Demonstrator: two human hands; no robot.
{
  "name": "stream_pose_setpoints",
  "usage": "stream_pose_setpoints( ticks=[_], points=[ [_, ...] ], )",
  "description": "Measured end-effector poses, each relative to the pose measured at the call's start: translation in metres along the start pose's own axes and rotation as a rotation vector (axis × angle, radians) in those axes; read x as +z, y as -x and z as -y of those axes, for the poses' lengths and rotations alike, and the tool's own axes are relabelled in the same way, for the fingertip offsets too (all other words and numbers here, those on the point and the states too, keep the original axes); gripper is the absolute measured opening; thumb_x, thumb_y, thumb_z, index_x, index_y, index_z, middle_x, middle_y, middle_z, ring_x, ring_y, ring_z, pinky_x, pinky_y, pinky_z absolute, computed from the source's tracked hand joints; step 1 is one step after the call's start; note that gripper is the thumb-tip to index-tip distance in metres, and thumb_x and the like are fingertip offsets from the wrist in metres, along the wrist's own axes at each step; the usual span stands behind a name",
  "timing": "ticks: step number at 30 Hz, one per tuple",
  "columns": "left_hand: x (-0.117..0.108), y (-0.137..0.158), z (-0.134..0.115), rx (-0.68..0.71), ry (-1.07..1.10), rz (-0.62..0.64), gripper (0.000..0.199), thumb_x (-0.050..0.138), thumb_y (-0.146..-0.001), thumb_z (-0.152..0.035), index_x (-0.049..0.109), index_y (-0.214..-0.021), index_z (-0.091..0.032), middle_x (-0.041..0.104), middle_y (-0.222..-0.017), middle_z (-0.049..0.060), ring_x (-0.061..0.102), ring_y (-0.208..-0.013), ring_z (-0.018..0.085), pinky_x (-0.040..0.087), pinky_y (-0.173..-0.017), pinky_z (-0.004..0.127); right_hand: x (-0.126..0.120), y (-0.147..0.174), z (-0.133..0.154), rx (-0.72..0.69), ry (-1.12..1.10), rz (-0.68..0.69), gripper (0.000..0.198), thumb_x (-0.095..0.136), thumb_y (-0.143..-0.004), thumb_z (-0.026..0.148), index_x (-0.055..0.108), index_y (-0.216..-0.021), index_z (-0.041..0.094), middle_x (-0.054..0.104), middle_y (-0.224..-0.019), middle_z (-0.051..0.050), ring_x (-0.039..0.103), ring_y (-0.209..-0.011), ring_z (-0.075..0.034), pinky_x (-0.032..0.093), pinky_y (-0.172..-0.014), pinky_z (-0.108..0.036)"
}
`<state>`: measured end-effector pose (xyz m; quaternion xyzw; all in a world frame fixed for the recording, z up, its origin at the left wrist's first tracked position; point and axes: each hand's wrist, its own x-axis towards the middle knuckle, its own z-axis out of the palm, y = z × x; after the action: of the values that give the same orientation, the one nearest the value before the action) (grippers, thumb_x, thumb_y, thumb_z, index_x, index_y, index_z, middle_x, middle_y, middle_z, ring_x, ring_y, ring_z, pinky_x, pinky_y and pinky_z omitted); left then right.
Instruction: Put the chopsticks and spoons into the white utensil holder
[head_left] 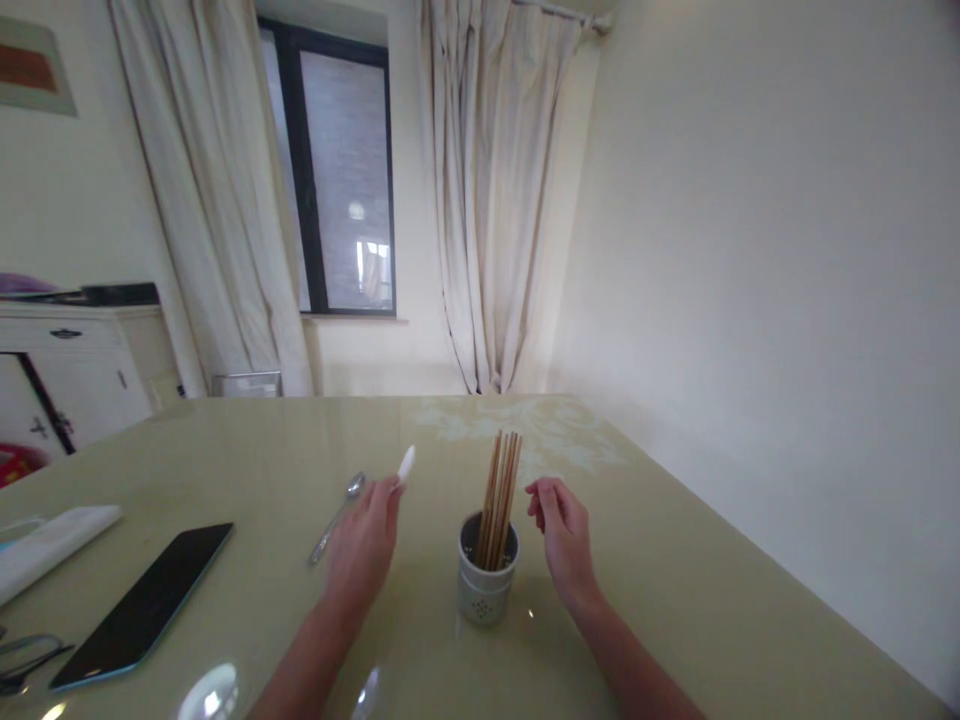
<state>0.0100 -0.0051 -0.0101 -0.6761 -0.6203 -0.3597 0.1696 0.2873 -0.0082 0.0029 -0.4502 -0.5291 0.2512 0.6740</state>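
My left hand (367, 535) is closed around a slim white utensil, likely a spoon (406, 464), whose pale rounded end sticks out past the fingertips; the rest is hidden in the hand. Just left of that hand a metal spoon (330, 525) lies on the table. Between my hands stands a grey cup (484, 598) with a small perforated pattern near its base. Several brown chopsticks (500, 500) lean upright in it. To the right of the cup, my right hand (562, 530) hovers with fingers curled in, nothing visible in them, apart from the chopsticks.
On the left of the glossy green table (255, 450) lie a dark tablet (146, 605), a white flat object (56, 545) and scissors (30, 655). A shiny object or reflection (365, 692) shows at the bottom. A wall (772, 300) borders the right side.
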Motion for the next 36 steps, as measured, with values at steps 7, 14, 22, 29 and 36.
stream_pose_setpoints(
  ticks=[7,14,22,29,36],
  points=[
    [-0.025,0.025,-0.059,0.519,0.365,-0.305,0.024,0.057,-0.105,-0.015,0.07,-0.125,-0.021,0.077,-0.107,0.008,0.072,-0.097,0.018,0.054,-0.092,0.029,-0.012,0.026,0.027,-0.57,0.092,0.16,0.027,0.066,-0.103,0.044,0.075,-0.117,0.023,0.069,-0.08,-0.003,0.061,-0.067,-0.017,0.052,-0.06,-0.027],
    [-0.03,0.03,-0.071,0.678,0.438,-0.225,0.032,0.049,-0.108,-0.016,0.061,-0.137,-0.019,0.076,-0.127,0.013,0.071,-0.111,0.019,0.054,-0.095,0.03,-0.003,0.032,0.03,-0.517,0.121,0.047,0.013,0.065,-0.104,0.025,0.078,-0.104,0.023,0.077,-0.084,-0.004,0.072,-0.07,-0.017,0.06,-0.062,-0.025],
    [0.0,0.003,-0.005,-0.021,0.011,0.025,0.025,0.047,-0.105,-0.021,0.067,-0.12,-0.02,0.075,-0.118,0.011,0.07,-0.11,0.028,0.054,-0.095,0.041,-0.016,0.012,0.018,-0.342,-0.014,-0.155,0.01,0.075,-0.099,0.03,0.078,-0.105,0.023,0.076,-0.081,-0.001,0.071,-0.056,-0.013,0.062,-0.052,-0.021],
    [0.008,0.007,0.019,-0.215,-0.365,0.472,0.034,0.041,-0.107,-0.026,0.072,-0.116,-0.016,0.072,-0.131,0.017,0.067,-0.122,0.033,0.051,-0.097,0.046,-0.006,0.016,0.023,-0.574,0.186,0.176,0.025,0.068,-0.103,0.019,0.08,-0.123,0.026,0.08,-0.098,-0.007,0.076,-0.083,-0.019,0.065,-0.074,-0.028],
    [0.008,0.005,0.009,-0.17,-0.238,0.473,0.034,0.036,-0.11,-0.025,0.068,-0.105,-0.016,0.078,-0.106,0.014,0.074,-0.106,0.03,0.052,-0.087,0.039,0.002,0.021,0.021,-0.583,0.206,0.215,0.021,0.074,-0.1,0.021,0.078,-0.121,0.023,0.075,-0.089,-0.005,0.069,-0.069,-0.017,0.061,-0.068,-0.027]
  ],
)
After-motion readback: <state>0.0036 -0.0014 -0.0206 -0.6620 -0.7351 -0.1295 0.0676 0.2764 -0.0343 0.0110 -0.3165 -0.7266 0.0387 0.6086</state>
